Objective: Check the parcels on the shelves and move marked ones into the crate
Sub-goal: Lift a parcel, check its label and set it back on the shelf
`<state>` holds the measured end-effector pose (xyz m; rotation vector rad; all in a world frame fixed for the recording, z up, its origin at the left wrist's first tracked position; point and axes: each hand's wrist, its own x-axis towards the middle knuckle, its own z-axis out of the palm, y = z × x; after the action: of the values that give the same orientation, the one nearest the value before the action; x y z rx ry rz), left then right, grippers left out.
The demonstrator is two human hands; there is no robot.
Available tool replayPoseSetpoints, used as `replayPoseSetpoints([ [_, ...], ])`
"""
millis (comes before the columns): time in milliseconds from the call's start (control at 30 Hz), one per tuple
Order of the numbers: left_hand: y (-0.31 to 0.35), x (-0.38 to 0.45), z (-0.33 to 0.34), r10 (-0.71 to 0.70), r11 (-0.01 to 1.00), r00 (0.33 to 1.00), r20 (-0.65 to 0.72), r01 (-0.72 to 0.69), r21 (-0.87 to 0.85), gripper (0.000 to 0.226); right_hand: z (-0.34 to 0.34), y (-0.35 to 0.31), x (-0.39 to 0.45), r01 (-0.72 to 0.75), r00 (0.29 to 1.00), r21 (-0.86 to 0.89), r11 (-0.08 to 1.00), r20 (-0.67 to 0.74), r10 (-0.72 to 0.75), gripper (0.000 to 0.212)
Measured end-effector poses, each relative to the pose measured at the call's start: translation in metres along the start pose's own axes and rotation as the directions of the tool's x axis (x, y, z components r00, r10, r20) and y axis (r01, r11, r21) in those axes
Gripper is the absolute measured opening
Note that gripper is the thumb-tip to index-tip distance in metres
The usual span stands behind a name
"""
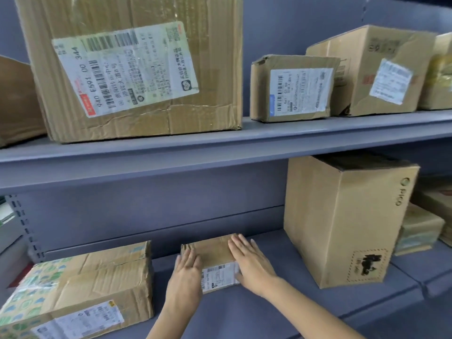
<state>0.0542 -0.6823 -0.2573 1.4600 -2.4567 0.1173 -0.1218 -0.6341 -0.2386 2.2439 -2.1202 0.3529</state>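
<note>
Head view: both hands flat on the small parcel at the lower shelf front edge, mid-span. Left hand and right hand lie on its top with fingers straight, no grip closed on anything. Its label faces front; mark not readable. Just left, the taped parcel at the front-left corner. Right, the tall box stands upright, apart. Farther up, the upper shelf carries the big labelled box and more. Crate not in view. Risk: pulling with flat palms, the parcel could slide off the front edge; wrap the fingers first.
</note>
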Motion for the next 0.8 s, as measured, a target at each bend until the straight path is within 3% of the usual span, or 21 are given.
replayPoseSetpoints([
  [67, 0.004, 0.005, 0.003, 0.106, 0.994, 0.994, -0.034, -0.106, 0.023, 0.071, -0.008, 0.006, -0.015, -0.029, 0.993, 0.044, 0.999, -0.113, 0.034, 0.073],
  [167, 0.026, 0.003, -0.011, 0.129, 0.987, 0.991, -0.047, -0.132, -0.092, 0.072, -0.02, 0.023, -0.05, -0.1, 0.968, 0.081, 0.992, -0.223, 0.116, 0.07],
  [333, 0.075, 0.009, -0.003, 0.179, 0.934, 0.976, -0.126, -0.209, -0.291, 0.062, -0.046, 0.067, -0.113, -0.214, 0.936, 0.105, 0.971, -0.263, 0.235, 0.066],
  [500, 0.132, 0.009, -0.005, 0.299, 0.877, 0.947, -0.121, -0.322, -0.357, 0.06, -0.061, 0.113, -0.153, -0.325, 0.89, 0.111, 0.939, -0.3, 0.343, 0.065],
  [633, 0.165, 0.009, -0.005, 0.309, 0.882, 0.947, -0.089, -0.32, -0.345, 0.061, -0.063, 0.149, -0.163, -0.377, 0.853, 0.175, 0.909, -0.317, 0.415, 0.065],
  [800, 0.194, 0.008, -0.006, 0.233, 0.894, 0.967, -0.106, -0.256, -0.368, 0.063, -0.057, 0.183, -0.17, -0.298, 0.864, 0.27, 0.916, -0.331, 0.378, 0.062],
])
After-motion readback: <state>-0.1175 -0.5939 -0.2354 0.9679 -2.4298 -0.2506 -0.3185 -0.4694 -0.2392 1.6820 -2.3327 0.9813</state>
